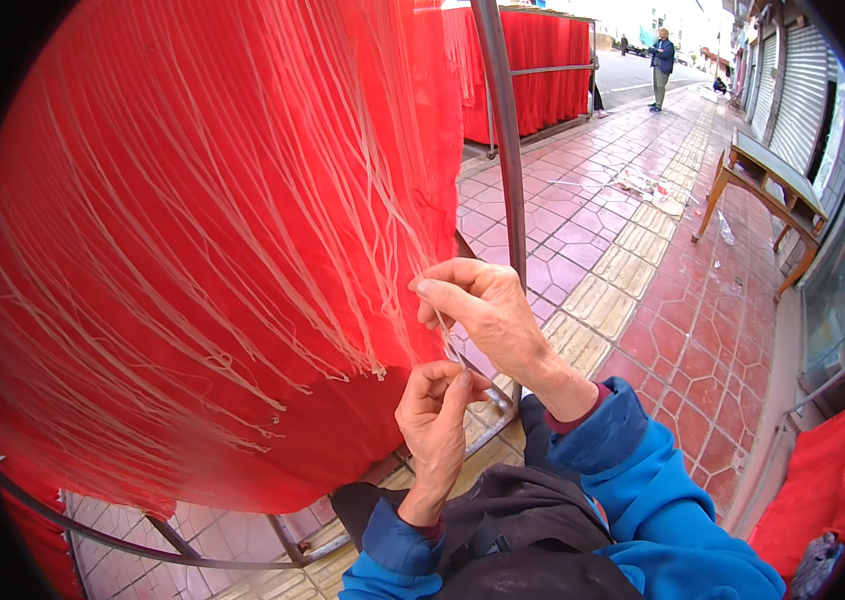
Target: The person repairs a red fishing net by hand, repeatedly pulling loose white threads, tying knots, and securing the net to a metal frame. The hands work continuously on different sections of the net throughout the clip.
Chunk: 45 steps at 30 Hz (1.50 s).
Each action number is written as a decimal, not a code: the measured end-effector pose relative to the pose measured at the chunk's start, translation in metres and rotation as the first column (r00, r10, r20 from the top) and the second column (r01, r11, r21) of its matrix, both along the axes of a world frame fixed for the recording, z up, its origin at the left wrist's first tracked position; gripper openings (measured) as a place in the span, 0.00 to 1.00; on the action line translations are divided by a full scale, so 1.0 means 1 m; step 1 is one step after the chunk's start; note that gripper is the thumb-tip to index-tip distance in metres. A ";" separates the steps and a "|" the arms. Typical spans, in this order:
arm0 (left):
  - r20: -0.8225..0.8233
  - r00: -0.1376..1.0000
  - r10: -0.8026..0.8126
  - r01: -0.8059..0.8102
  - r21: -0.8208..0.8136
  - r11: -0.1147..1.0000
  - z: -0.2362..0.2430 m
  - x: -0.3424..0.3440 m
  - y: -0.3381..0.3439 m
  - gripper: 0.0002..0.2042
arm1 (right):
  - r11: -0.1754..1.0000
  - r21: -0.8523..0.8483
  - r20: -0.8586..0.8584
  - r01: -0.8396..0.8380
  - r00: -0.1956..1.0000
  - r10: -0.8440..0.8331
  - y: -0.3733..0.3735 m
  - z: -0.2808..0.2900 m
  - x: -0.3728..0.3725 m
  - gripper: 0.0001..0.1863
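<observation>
A broad red cloth hangs in front of me on the left, with long pale strings running down over it. Many of these strings end in small knots near the cloth's lower part. At the cloth's right edge, my right hand pinches a few strings between thumb and fingers. Just below it, my left hand is closed in a pinch on the lower ends of the same strings. The short stretch of string between the two hands shows; the tips inside the left fingers are hidden.
A dark metal frame post rises right beside my hands, with rails below. Another rack of red cloth stands farther off. To the right are a wooden table, litter and more red cloth. A person stands far along the tiled pavement.
</observation>
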<state>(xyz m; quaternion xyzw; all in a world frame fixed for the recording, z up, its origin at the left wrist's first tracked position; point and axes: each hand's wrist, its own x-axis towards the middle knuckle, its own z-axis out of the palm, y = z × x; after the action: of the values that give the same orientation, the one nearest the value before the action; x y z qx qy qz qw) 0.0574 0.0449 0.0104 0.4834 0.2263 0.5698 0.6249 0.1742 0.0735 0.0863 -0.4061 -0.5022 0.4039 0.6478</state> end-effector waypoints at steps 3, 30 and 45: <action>0.003 1.000 -0.016 0.016 0.014 1.000 -0.001 0.000 0.001 0.04 | 0.999 0.024 -0.116 -0.023 0.993 0.025 0.006 0.004 -0.002 0.08; 0.025 0.991 0.135 -0.137 0.160 0.977 0.089 -0.007 0.046 0.05 | 0.998 0.062 0.054 -0.016 0.998 0.012 -0.014 0.017 -0.005 0.09; 0.418 0.899 -0.135 0.141 0.018 0.990 0.069 -0.020 0.053 0.04 | 0.907 0.198 -0.615 -0.372 0.673 0.410 0.003 -0.004 0.029 0.09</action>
<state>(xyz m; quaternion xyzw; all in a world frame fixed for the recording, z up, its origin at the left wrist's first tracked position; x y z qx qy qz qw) 0.0376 0.0983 0.0793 0.3610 0.0564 0.6129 0.7006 0.2031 0.0765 0.0821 -0.1071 -0.3351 0.6330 0.6896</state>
